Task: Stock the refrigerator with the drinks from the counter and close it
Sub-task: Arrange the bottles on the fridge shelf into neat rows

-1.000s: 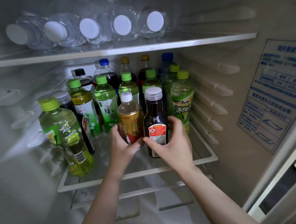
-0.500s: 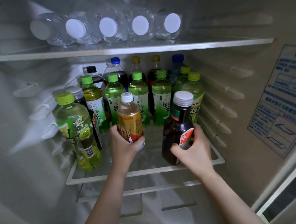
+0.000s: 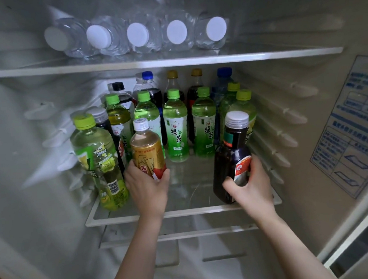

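I look into an open refrigerator. My left hand [image 3: 147, 187] grips an amber drink bottle [image 3: 146, 148] with a white cap and gold label, standing on the glass middle shelf [image 3: 190, 212]. My right hand [image 3: 250, 186] grips a dark brown bottle [image 3: 232, 157] with a silver cap, tilted slightly, near the shelf's right front. Behind them stand several green-tea bottles [image 3: 175, 126] and dark soda bottles [image 3: 151, 87]. A yellow-green bottle [image 3: 100, 164] leans at the left front.
Several clear water bottles [image 3: 137, 34] lie on their sides on the upper shelf [image 3: 164, 62], white caps facing me. A bare patch of glass lies between the two held bottles. The right wall bears a printed sticker [image 3: 352, 127]. The door seal [image 3: 360, 249] shows at lower right.
My right hand has carried the dark bottle rightward, away from the amber bottle, toward the shelf's right side. My left hand has kept the amber bottle almost in place.
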`<action>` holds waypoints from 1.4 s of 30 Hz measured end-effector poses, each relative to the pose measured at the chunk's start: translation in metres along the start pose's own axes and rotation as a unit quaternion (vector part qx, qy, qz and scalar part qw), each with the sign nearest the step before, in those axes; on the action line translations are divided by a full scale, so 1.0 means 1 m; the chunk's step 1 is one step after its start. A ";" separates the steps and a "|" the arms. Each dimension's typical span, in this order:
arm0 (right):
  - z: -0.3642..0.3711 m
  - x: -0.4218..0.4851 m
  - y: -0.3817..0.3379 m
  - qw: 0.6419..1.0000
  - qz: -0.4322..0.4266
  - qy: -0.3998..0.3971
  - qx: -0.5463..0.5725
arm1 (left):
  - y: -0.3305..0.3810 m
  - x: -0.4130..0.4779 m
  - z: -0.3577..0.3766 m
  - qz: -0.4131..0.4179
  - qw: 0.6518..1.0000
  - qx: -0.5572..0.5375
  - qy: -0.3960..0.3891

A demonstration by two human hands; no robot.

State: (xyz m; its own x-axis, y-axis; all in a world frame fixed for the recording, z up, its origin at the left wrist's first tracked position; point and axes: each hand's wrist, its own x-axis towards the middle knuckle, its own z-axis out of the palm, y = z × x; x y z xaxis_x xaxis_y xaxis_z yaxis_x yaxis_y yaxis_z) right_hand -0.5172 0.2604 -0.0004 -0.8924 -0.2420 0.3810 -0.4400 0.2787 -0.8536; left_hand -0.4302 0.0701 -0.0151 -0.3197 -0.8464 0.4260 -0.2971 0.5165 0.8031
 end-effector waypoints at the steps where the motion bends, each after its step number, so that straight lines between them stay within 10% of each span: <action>1: 0.001 -0.001 0.001 1.000 0.000 0.000 0.000 | 0.000 -0.001 -0.001 0.001 1.000 0.002 -0.002; 12: 0.011 -0.004 0.012 0.999 -0.029 0.041 0.007 | 0.000 -0.028 -0.024 0.066 0.997 -0.018 -0.034; 19: 0.012 -0.004 0.013 0.997 -0.042 0.058 0.001 | -0.014 -0.011 -0.066 0.089 0.967 -0.033 0.236; 42: 0.008 -0.005 0.023 0.992 -0.039 0.118 0.002 | -0.020 -0.034 -0.069 0.023 0.981 -0.174 0.088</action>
State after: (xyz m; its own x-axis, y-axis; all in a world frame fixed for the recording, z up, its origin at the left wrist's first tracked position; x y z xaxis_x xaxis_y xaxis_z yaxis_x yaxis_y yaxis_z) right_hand -0.5222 0.2602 -0.0253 -0.8543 -0.0387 0.5184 -0.5091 0.2640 -0.8192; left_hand -0.3512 0.0795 -0.0174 -0.1572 -0.8482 0.5057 0.0491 0.5048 0.8619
